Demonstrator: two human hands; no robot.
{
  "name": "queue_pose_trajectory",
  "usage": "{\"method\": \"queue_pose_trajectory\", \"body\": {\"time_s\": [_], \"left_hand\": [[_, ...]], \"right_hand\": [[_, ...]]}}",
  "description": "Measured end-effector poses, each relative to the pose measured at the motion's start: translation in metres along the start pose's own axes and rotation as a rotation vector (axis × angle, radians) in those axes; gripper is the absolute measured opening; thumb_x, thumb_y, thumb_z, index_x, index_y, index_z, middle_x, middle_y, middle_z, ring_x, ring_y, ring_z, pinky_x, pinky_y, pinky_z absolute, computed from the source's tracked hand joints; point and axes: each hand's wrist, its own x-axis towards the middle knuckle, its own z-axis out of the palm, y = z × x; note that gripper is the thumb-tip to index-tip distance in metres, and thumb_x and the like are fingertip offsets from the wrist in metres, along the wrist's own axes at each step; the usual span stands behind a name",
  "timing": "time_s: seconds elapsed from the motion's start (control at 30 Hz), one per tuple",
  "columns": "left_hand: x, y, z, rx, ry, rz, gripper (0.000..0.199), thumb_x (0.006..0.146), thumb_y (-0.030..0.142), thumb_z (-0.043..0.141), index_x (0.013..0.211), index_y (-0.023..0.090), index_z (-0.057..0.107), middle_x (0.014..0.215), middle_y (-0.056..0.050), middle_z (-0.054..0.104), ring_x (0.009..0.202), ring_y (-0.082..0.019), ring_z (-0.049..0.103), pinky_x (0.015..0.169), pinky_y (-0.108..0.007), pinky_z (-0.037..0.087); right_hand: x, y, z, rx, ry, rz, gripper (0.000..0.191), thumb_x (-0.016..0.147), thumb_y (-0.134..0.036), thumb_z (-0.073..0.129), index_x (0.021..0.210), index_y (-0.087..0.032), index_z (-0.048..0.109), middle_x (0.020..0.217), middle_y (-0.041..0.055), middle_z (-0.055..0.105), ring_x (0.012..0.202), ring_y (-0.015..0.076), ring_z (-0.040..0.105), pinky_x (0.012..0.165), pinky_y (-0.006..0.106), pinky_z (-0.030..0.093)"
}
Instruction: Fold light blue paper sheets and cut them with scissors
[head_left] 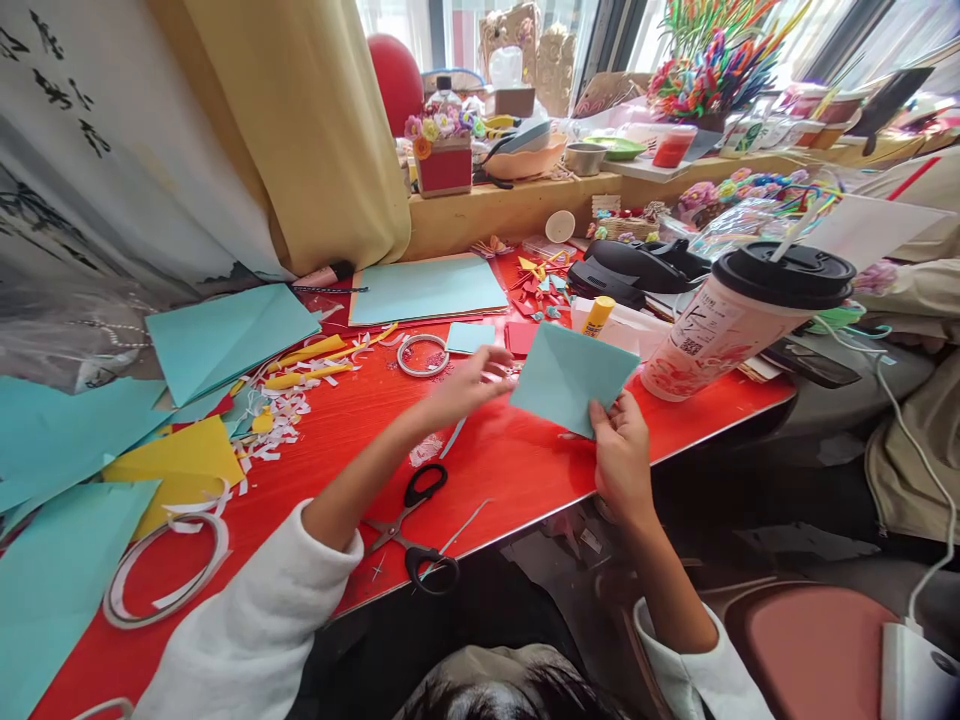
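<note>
A square of light blue paper point(574, 375) is held above the red table, tilted, with crease lines on it. My right hand point(622, 445) pinches its lower right corner between thumb and fingers. Just off the paper's left edge is my left hand point(476, 385), its fingers apart and slightly blurred, with nothing visible in them. On the table below my left forearm lie scissors point(401, 530) with black handles, blades spread. Behind my left hand are a roll of tape point(422, 356) and a small blue paper square point(470, 338). A thin paper strip point(454, 437) lies under my left hand.
A tall drink cup point(720, 335) stands on the right near the table edge. A yellow glue stick point(598, 316) is behind the held paper. Blue sheets point(232, 335), paper scraps point(277, 420) and another tape roll point(166, 570) lie left. Another person's sleeve point(911, 290) shows at right.
</note>
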Motion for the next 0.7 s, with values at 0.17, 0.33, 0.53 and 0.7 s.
{"method": "queue_pose_trajectory", "body": {"time_s": [0.17, 0.33, 0.53, 0.7], "left_hand": [[-0.005, -0.029, -0.052, 0.660, 0.192, -0.216, 0.030, 0.083, 0.035, 0.054, 0.108, 0.018, 0.056, 0.123, -0.015, 0.050, 0.122, -0.034, 0.034, 0.102, -0.049, 0.023], [-0.014, -0.051, -0.088, 0.708, 0.038, -0.294, 0.018, 0.078, 0.032, 0.056, 0.064, 0.020, 0.058, 0.086, -0.009, 0.062, 0.110, -0.035, 0.043, 0.096, -0.051, 0.023], [-0.014, -0.035, -0.113, 0.636, -0.011, -0.402, 0.014, 0.067, 0.035, 0.066, 0.064, 0.021, 0.064, 0.072, -0.004, 0.065, 0.087, -0.028, 0.054, 0.087, -0.038, 0.034], [0.038, -0.037, -0.074, 0.558, 0.224, -0.515, 0.042, 0.085, 0.048, 0.045, 0.096, 0.012, 0.063, 0.103, -0.018, 0.064, 0.102, -0.031, 0.054, 0.083, -0.037, 0.039]], "right_hand": [[0.004, -0.003, 0.001, 0.230, -0.076, 0.107, 0.024, 0.080, -0.036, 0.057, 0.097, -0.022, 0.048, 0.100, 0.0061, 0.059, 0.069, 0.0161, 0.063, 0.037, 0.022, 0.044], [0.016, -0.014, -0.003, 0.207, -0.109, 0.111, 0.029, 0.076, -0.038, 0.061, 0.096, -0.021, 0.050, 0.094, 0.0072, 0.062, 0.069, 0.0201, 0.067, 0.030, 0.020, 0.038], [0.052, -0.039, -0.006, 0.205, -0.068, -0.015, 0.028, 0.075, -0.032, 0.060, 0.099, -0.020, 0.053, 0.098, 0.0083, 0.064, 0.077, 0.0240, 0.069, 0.042, 0.028, 0.052], [0.094, -0.052, 0.045, 0.269, -0.078, -0.088, 0.020, 0.081, -0.024, 0.048, 0.101, -0.022, 0.050, 0.106, 0.0066, 0.062, 0.084, 0.0210, 0.069, 0.055, 0.030, 0.058]]}}
